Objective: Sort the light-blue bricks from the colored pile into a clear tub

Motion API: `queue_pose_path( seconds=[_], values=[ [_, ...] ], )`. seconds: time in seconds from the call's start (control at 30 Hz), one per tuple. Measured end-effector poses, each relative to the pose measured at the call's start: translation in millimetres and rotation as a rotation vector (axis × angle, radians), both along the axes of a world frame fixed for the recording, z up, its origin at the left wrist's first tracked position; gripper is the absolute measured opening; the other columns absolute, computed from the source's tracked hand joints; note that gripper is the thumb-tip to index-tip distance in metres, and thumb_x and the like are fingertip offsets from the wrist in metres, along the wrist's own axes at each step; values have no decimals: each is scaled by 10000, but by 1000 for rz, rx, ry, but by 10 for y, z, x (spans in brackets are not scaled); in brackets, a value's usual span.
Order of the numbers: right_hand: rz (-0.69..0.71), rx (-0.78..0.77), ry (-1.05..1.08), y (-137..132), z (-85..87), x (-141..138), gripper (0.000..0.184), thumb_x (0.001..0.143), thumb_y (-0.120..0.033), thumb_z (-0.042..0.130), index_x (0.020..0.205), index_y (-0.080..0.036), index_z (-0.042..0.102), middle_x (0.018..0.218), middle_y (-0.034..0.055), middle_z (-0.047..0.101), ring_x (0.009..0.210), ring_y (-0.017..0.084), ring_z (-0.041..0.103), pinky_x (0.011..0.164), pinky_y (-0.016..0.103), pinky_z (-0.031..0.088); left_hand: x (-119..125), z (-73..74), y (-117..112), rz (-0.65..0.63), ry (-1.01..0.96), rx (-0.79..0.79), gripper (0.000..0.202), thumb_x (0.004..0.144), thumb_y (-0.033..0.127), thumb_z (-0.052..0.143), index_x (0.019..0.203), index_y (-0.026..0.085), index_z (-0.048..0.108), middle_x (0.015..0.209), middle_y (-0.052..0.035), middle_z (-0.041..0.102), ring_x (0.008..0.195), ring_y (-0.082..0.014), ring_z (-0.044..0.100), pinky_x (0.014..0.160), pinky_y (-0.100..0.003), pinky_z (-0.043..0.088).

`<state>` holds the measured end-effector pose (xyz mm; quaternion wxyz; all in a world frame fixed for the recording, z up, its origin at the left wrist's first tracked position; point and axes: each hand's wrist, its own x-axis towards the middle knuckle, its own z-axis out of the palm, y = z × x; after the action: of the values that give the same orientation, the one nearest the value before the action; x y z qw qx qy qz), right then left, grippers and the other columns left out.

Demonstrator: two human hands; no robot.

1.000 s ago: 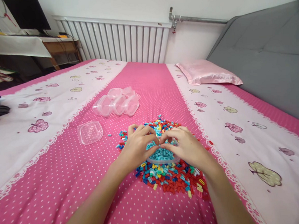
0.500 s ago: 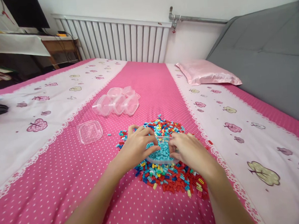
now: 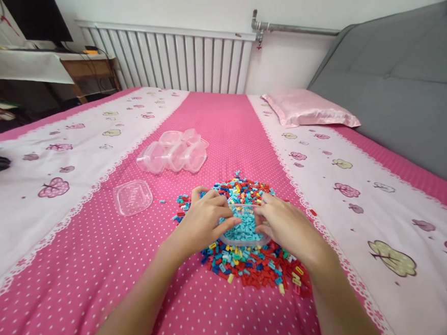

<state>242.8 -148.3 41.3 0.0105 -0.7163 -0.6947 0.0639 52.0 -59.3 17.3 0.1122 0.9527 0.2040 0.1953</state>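
The left hand [image 3: 207, 218] is at the left side of a clear plastic tub [image 3: 245, 243], partly open, with the fingers bent and a gap showing between them and the extended thumb; no brick is seen in its grasp, and whether it grips the tub's rim cannot be told. The right hand [image 3: 284, 224] is at the tub's right side, fingers curled inward with the thumb beneath them; its fingertips are partly hidden, so whether they are closed on a brick cannot be determined. The tub sits between the hands, amid a loose pile of small bricks [image 3: 256, 275] in red, dark blue, light blue, yellow, green and white. Its contents are small light-blue bricks [image 3: 243, 231]. The pile lies on a bed [image 3: 220, 122] with a pink dotted and pale printed cover. One light-blue brick lies apart, left of the pile; a red one lies off to the right. A clear lid [image 3: 134, 197] lies flat to the left of the hands. Beyond it is a group of clear containers [image 3: 174, 151], set close together. A pink pillow [image 3: 309, 109] lies near the grey headboard [image 3: 396, 68]. A white radiator [image 3: 170, 59] stands against the far wall.
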Motion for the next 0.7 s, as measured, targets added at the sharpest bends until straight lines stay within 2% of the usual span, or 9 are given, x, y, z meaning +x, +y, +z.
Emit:
queue_pose_path(
  seconds=[0.2, 0.3, 0.53, 0.63, 0.7],
  values=[
    [14, 31, -26, 9, -40, -22, 185, 783, -79, 743, 725, -215, 631, 865, 14, 562, 846, 194, 577, 652, 292, 313, -19, 42, 5, -8, -32, -19, 386, 1008, 427, 481, 765, 189, 663, 772, 9, 639, 874, -175, 541, 952, -401, 219],
    [20, 37, 2, -4, -27, -21, 188, 765, -95, 776, 744, -217, 635, 896, 15, 571, 883, 196, 571, 677, 288, 333, -62, 81, 44, 23, -99, -36, 404, 1016, 417, 459, 745, 188, 653, 734, 17, 633, 815, -158, 545, 950, -386, 233],
    [8, 29, -38, -9, -33, -91, 196, 772, -57, 751, 799, -212, 634, 950, 41, 573, 976, 244, 561, 741, 325, 373, -148, 111, 160, 252, -126, -76, 476, 1016, 424, 381, 696, 180, 635, 700, -5, 668, 746, -171, 562, 871, -369, 288],
    [15, 90, 48, -7, -39, -64, 210, 761, -69, 773, 764, -210, 617, 909, 26, 559, 928, 228, 564, 745, 320, 398, -179, 101, 207, 314, -108, -70, 472, 1008, 419, 383, 687, 182, 636, 690, -9, 672, 733, -176, 570, 862, -364, 310],
    [13, 165, 123, -11, -29, -18, 171, 798, -98, 753, 822, -215, 630, 917, 24, 553, 923, 222, 565, 777, 324, 424, -218, 87, 251, 346, -68, -57, 460, 1003, 401, 392, 679, 178, 631, 677, -15, 667, 698, -173, 572, 804, -339, 340]
  ],
)
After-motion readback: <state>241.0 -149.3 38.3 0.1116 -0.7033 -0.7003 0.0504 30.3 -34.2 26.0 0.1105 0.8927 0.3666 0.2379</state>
